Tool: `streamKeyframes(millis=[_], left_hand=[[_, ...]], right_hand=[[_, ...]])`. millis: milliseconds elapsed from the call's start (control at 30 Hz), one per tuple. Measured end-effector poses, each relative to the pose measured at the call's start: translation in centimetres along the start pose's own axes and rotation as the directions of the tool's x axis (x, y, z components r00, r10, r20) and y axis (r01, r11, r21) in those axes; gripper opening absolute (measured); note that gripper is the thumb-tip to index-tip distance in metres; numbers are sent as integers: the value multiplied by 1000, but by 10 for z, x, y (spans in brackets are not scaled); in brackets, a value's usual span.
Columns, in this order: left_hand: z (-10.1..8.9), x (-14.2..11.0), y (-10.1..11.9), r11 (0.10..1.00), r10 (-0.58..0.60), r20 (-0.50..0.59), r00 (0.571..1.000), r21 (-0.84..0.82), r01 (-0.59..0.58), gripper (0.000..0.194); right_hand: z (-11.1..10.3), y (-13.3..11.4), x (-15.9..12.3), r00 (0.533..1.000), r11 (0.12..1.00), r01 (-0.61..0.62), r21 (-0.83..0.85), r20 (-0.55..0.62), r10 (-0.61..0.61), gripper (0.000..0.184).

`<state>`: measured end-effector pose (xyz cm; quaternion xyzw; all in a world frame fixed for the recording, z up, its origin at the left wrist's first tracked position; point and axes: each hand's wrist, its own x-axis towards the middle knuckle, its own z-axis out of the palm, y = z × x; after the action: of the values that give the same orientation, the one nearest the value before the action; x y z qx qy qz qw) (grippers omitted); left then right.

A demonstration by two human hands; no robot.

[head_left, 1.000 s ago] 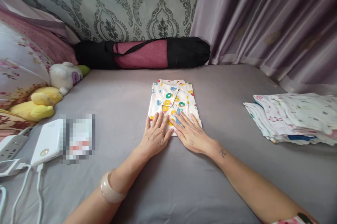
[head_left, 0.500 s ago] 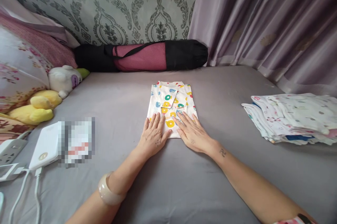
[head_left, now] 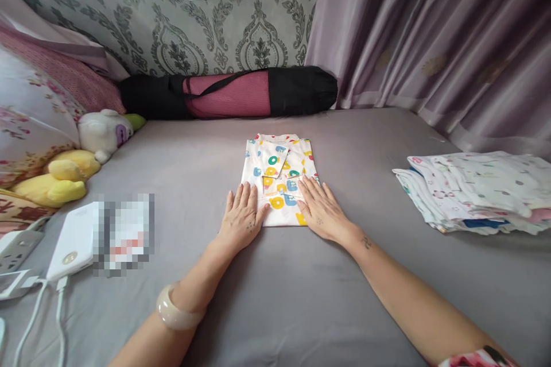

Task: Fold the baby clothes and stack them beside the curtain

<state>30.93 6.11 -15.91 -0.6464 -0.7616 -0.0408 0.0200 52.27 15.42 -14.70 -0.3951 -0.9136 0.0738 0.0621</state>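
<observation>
A white shirt [head_left: 278,183] with a colourful print lies folded into a rectangle on the grey bed sheet, its collar pointing away from me. Its sleeves are turned in across the middle. My left hand [head_left: 240,220] rests flat at the lower left edge of the shirt, fingers stretched forward, thumb on the fabric. At the lower right edge, my right hand [head_left: 322,206] lies flat with its fingers spread, partly over the cloth. Neither hand grips anything.
A stack of folded clothes [head_left: 473,192] sits at the right. Along the wall lies a black and pink rolled bag [head_left: 228,93]. Plush toys [head_left: 103,132], a white power bank [head_left: 77,240], cables and a power strip [head_left: 21,246] are at the left. Curtains [head_left: 387,28] hang behind.
My hands have slid apart, the left one leftward and the right one slightly rightward, from on top of the shirt to its side edges. More of the shirt's lower part shows.
</observation>
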Motion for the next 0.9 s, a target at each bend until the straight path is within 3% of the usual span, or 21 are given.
streamKeyframes(millis=[167, 267, 333, 433, 567, 767, 900], left_hand=[[-4, 1, 0, 1000, -6, 33, 999, -18, 6, 69], [-7, -1, -1, 998, 24, -16, 1000, -60, -25, 65], [-12, -2, -1, 990, 105, -89, 990, -88, -113, 59], [-20, -5, 3, 940, 284, -191, 940, -139, -312, 48], [-27, -7, 9, 850, 436, -201, 877, -227, -475, 33], [-30, -9, 16, 772, 573, -226, 788, -173, -611, 26], [-31, -8, 20, 777, 579, -261, 772, -109, -620, 26]], right_hand=[[-3, -2, 1, 999, 1000, -18, 7, 31, 18, 59], [-3, -2, 1, 999, 1000, -22, 13, 25, 22, 58], [-5, -2, 0, 1000, 999, -21, 24, 20, 21, 58], [-10, -5, -5, 1000, 999, -4, 50, -20, 5, 57], [-18, -16, -16, 987, 989, 126, 83, -106, -117, 51], [-14, -34, -29, 962, 952, 269, 149, -99, -256, 47], [-9, -31, -29, 958, 954, 273, 127, -124, -258, 46]])
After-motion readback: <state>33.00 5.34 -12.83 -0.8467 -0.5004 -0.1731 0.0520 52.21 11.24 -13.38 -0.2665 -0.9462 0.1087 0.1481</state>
